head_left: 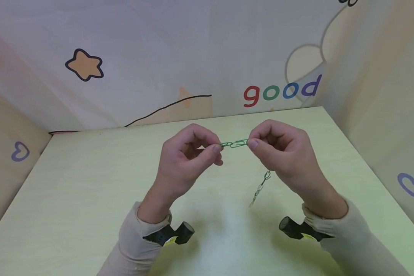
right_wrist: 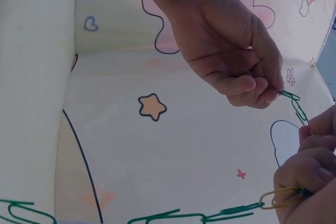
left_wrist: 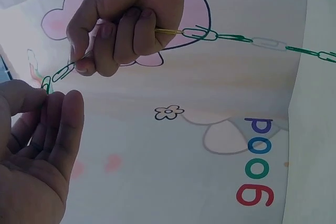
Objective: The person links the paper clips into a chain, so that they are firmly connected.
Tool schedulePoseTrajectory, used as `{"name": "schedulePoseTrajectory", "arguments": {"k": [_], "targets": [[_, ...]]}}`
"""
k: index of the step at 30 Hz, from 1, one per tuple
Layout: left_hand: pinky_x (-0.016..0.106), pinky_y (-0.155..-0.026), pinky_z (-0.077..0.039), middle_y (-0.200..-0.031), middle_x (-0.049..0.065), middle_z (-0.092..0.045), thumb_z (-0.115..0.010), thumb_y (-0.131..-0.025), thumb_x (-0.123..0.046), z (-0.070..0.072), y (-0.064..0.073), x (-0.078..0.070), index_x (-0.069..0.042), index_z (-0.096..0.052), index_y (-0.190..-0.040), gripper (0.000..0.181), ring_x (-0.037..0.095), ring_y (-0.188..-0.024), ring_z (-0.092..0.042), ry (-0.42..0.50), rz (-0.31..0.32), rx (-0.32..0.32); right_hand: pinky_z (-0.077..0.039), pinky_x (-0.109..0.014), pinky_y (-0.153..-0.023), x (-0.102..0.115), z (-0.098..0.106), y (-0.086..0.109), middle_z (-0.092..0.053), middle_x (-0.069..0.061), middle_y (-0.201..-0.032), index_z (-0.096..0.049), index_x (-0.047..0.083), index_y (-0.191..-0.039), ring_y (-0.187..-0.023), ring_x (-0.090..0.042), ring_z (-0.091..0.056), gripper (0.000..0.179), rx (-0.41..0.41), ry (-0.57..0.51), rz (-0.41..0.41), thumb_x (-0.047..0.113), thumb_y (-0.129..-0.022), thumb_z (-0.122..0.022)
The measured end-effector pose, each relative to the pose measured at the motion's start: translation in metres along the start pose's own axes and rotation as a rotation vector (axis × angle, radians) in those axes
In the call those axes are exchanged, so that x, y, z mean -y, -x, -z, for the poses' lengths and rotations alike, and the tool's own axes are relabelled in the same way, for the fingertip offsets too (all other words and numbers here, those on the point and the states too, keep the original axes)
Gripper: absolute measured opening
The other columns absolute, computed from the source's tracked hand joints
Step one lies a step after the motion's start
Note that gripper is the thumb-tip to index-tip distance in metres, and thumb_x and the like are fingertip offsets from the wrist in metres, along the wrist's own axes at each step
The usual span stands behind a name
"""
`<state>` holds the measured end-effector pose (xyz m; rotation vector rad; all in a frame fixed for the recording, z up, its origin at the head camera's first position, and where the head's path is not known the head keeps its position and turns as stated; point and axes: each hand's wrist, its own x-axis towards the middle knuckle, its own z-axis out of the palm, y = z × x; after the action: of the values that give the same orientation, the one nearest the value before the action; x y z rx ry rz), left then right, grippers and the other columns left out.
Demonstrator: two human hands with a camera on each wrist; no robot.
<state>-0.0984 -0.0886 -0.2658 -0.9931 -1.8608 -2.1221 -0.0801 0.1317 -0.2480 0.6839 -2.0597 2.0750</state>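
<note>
Above the table, my left hand (head_left: 183,161) pinches the end of a green paper clip (head_left: 225,144) between thumb and forefinger. It hooks into a second green paper clip (head_left: 239,143), whose other end my right hand (head_left: 286,153) pinches. From under the right hand's curled fingers a paper clip chain (head_left: 258,189) hangs down over the table. The left wrist view shows a yellow paper clip (left_wrist: 168,31) leaving the right fist, followed by green ones and a whitish paper clip (left_wrist: 269,43). The part of the chain inside the right hand is hidden.
The pale table (head_left: 89,191) spreads out below both hands. A printed cloth backdrop (head_left: 151,57) stands along its far edge, with cloth walls at both sides. Each sleeve carries a small black wrist camera (head_left: 184,232).
</note>
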Motion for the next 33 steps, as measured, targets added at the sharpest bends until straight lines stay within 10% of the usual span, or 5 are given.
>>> {"name": "schedulePoseTrajectory", "arguments": {"k": [8,21,33], "targets": [[0.05,-0.07,-0.06,-0.088,0.016,-0.067,-0.064,-0.088,0.011,-0.006,0.003,-0.003,0.014,-0.059,-0.101,0.015,0.022,-0.072,-0.068,0.117,0.037,-0.082,-0.036,-0.027,-0.049,-0.001,-0.009,0.002,-0.052,-0.008,-0.07,-0.067,-0.003,-0.091,-0.059,-0.018,-0.043,0.005,-0.071,0.085,0.058,-0.005,-0.092,-0.063],[0.044,-0.072,-0.06,-0.089,0.025,-0.066,-0.065,-0.087,0.018,-0.015,0.006,0.0,0.015,-0.065,-0.102,0.015,0.021,-0.073,-0.068,0.012,-0.101,-0.121,-0.032,-0.028,-0.044,-0.006,-0.018,0.004,-0.047,-0.005,-0.064,-0.064,-0.004,-0.093,-0.052,-0.016,-0.04,0.007,-0.057,-0.019,0.113,-0.007,-0.094,-0.058],[0.048,-0.074,-0.06,-0.089,0.024,-0.066,-0.065,-0.09,0.002,-0.023,0.006,0.001,0.007,-0.061,-0.098,0.009,0.022,-0.073,-0.069,0.134,0.172,-0.154,-0.023,-0.027,-0.04,-0.007,-0.017,0.004,-0.037,-0.005,-0.061,-0.061,-0.004,-0.094,-0.046,-0.015,-0.027,0.012,-0.089,-0.248,0.206,-0.008,-0.095,-0.05]]}}
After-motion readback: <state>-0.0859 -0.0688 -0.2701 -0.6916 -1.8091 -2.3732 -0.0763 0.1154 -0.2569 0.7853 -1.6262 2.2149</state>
